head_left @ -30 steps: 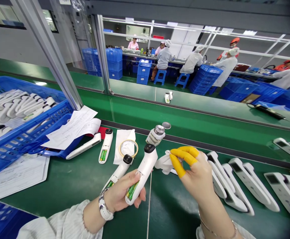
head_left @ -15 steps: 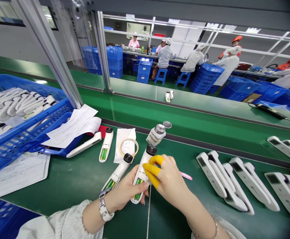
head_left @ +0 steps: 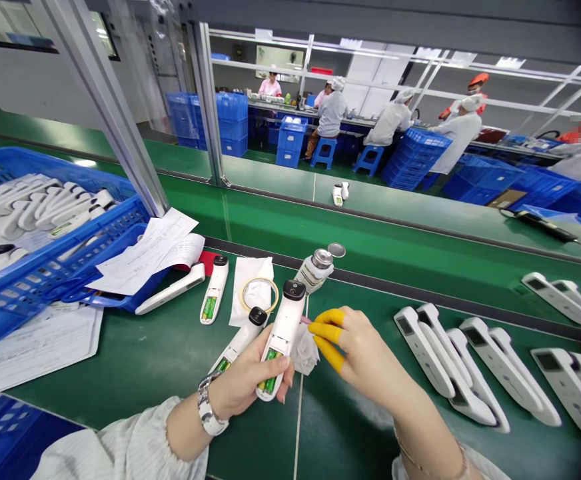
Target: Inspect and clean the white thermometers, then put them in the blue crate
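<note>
My left hand (head_left: 248, 377) is closed around a white handheld thermometer (head_left: 286, 327), tilted with its black head up. Its open battery compartment shows green batteries, and my thumb lies at its edge. My right hand (head_left: 358, 343), with yellow finger cots on three fingers, is just right of the thermometer, apart from it. A slim pink stick (head_left: 305, 321) shows at its fingertips, mostly hidden. Crumpled white tissue (head_left: 305, 351) is between the thermometer and my right hand. Another thermometer (head_left: 243, 340) with batteries lies behind my left hand.
An open metal-necked bottle (head_left: 314, 270) stands ahead, near a tape roll (head_left: 243, 293) on white paper. A battery-filled thermometer (head_left: 214, 291) lies left, beside a blue basket (head_left: 115, 230) of thermometers. Several thermometers (head_left: 425, 350) lie in rows at right. People work in the background.
My right hand has drawn back to the right from the thermometer. The pink stick now shows left of its fingertips instead of behind the hand. The thermometer has shifted slightly left and up.
</note>
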A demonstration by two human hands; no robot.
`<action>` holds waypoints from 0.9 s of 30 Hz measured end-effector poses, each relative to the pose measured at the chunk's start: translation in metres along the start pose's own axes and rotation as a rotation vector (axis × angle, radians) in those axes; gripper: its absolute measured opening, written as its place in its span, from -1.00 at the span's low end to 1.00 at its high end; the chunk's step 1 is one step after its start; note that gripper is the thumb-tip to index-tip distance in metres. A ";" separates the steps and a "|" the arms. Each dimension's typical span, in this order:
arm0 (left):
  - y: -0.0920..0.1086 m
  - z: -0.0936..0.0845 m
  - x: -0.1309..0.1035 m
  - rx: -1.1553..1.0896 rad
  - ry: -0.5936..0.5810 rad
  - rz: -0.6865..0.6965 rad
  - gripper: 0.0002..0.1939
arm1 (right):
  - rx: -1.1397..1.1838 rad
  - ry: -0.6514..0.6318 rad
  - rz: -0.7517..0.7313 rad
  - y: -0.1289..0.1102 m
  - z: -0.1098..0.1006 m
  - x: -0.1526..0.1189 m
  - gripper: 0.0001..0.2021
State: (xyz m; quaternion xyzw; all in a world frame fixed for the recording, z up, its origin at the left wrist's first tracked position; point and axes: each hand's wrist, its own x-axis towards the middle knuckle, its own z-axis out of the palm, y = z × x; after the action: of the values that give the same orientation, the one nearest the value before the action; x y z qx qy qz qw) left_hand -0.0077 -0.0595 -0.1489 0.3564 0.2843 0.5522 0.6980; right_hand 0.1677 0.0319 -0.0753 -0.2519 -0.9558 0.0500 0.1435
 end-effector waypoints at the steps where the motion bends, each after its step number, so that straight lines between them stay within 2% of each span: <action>1: 0.000 0.000 0.000 -0.011 -0.012 0.003 -0.36 | 0.018 0.016 0.013 0.001 -0.003 0.000 -0.80; 9: -0.008 -0.008 0.000 -0.185 -0.161 0.033 -0.17 | 0.061 0.077 0.047 0.007 -0.008 -0.001 -0.77; 15: -0.013 -0.007 -0.001 -0.355 -0.213 0.054 -0.41 | 0.044 0.090 0.043 0.010 -0.006 -0.001 -0.78; 20: -0.014 -0.008 -0.001 -0.416 -0.267 0.039 -0.47 | 0.036 0.089 0.028 0.013 -0.004 -0.001 -0.79; 25: -0.014 -0.008 -0.001 -0.480 -0.309 0.034 -0.51 | 0.074 0.279 0.016 0.008 0.005 -0.001 -0.81; 27: -0.014 -0.009 -0.001 -0.502 -0.324 0.037 -0.55 | 0.041 0.286 -0.028 0.002 0.013 0.000 -0.87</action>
State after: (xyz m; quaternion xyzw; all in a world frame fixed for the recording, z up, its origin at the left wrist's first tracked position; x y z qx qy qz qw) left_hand -0.0070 -0.0612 -0.1653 0.2613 0.0174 0.5540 0.7903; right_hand 0.1650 0.0333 -0.0879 -0.2399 -0.9278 0.0311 0.2841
